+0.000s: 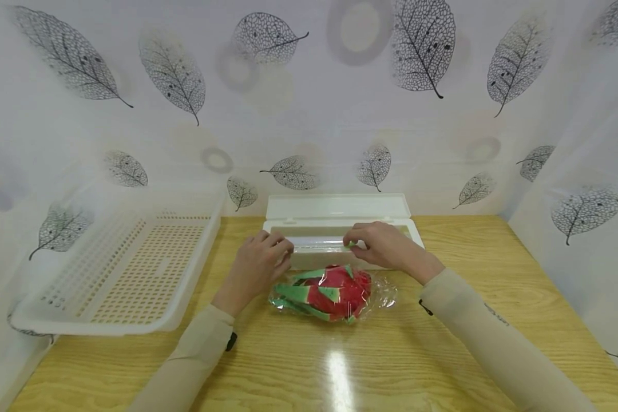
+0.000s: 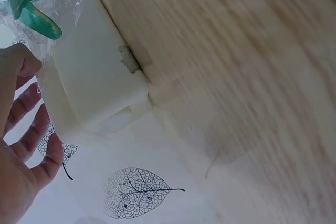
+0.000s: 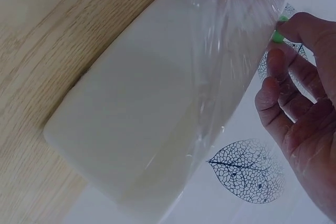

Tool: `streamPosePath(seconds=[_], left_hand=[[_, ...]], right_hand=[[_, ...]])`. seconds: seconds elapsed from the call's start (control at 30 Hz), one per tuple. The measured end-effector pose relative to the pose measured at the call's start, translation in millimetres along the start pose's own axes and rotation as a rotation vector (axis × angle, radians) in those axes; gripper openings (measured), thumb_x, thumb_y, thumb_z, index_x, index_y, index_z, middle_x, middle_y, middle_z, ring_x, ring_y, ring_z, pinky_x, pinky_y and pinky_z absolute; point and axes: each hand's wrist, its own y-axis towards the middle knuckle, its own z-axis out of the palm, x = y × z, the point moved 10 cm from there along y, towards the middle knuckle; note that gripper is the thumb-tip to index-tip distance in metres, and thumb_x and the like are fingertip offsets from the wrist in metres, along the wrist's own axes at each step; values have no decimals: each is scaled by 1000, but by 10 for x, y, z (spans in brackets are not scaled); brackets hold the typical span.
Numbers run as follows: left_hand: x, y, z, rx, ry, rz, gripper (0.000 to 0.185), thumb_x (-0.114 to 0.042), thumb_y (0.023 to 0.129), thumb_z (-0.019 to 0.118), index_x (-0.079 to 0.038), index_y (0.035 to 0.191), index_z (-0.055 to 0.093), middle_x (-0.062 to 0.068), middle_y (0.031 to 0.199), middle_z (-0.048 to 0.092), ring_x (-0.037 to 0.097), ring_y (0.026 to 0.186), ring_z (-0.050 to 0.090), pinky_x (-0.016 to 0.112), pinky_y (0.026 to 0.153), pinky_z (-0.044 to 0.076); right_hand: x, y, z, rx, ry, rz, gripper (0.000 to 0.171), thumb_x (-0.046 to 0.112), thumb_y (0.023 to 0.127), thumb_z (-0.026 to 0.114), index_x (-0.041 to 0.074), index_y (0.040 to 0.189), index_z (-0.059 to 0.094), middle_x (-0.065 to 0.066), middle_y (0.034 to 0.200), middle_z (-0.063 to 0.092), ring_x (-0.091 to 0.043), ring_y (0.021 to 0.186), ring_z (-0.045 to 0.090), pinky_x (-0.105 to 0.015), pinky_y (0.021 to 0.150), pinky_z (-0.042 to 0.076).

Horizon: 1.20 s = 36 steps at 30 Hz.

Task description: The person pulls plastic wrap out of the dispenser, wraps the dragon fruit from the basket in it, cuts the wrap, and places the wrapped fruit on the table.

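A red dragon fruit (image 1: 329,293) with green scales lies wrapped in clear film on the wooden table (image 1: 443,355). Behind it stands a white cling-film dispenser box (image 1: 335,209) with its lid open. My left hand (image 1: 280,249) rests on the box's left end, fingers loosely bent. In the left wrist view those fingers (image 2: 23,129) hover beside the box end (image 2: 94,77), with the fruit's green tips (image 2: 31,3) above. My right hand (image 1: 352,243) pinches a small green slider (image 1: 350,246) on the box's edge. In the right wrist view, thumb and forefinger (image 3: 281,43) hold that green slider (image 3: 277,36) beside stretched film (image 3: 236,40).
A white perforated plastic basket (image 1: 134,269) sits at the table's left, overhanging the left edge. Leaf-patterned white sheeting (image 1: 309,114) closes off the back and both sides. Bare wood lies in front of the fruit.
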Motion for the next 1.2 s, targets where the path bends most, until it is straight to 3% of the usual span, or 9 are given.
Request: streamPosePath(seconds=[1.2], left_hand=[[4,-7,21,13,10,-21,11,-22,90,77,-18,98,71,-1,98,70,23,87,66,33,66,56]], right_hand=[[-53,-54,-16,11,3,35,16,5,91,72,11,105,76,-1,101,76,-13,81,70,-31,72,59]])
